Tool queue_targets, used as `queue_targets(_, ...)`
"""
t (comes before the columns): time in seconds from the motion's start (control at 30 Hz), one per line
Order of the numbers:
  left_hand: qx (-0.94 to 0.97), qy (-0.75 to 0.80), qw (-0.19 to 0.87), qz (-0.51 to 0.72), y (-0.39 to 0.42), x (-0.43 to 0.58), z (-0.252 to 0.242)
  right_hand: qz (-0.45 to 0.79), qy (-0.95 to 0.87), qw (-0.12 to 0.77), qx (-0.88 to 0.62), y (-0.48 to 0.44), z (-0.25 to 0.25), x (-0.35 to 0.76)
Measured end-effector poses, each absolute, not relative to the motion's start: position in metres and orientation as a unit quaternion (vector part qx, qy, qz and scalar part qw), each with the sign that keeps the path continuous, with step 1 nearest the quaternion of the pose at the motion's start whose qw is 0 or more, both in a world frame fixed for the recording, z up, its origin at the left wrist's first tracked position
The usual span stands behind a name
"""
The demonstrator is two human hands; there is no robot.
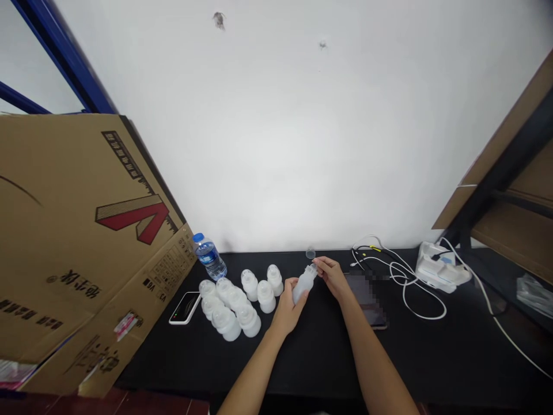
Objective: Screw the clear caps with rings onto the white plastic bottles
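Observation:
My left hand (290, 308) is wrapped round a small white plastic bottle (305, 283), tilted with its neck up and to the right. At that neck, the fingers of my right hand (330, 275) are pinched together. What they grip is too small to make out. A clear cap (310, 253) lies on the black table just beyond the bottle. Left of my hands stand several similar white bottles with clear caps (237, 300), most of them bunched together.
A water bottle (211, 258) with a blue cap and a white phone-like device (185, 308) are at left, beside a large cardboard box (86, 242). At right lie a dark tablet (366, 300), looped white cables (406, 282) and a white device (438, 268). A white wall (276, 127) rises behind.

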State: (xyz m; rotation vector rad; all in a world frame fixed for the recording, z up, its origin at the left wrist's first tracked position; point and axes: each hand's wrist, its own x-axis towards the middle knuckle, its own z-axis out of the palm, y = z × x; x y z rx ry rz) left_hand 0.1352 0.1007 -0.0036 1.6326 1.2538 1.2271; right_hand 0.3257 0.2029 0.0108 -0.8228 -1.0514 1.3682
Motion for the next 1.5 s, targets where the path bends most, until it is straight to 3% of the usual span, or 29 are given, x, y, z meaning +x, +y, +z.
queue_targets(0.73,0.635,0.491,0.387,0.454,0.0969,0.1339,-0.0004,0.641,-0.475,0.508,-0.323,0.1995,0.0112,0.3306)
queue_targets(1.5,0.624,0.480,0.381,0.485,0.0991,0.1341,-0.0044,0.633,-0.479,0.520,-0.316,0.1997,0.0115,0.3270)
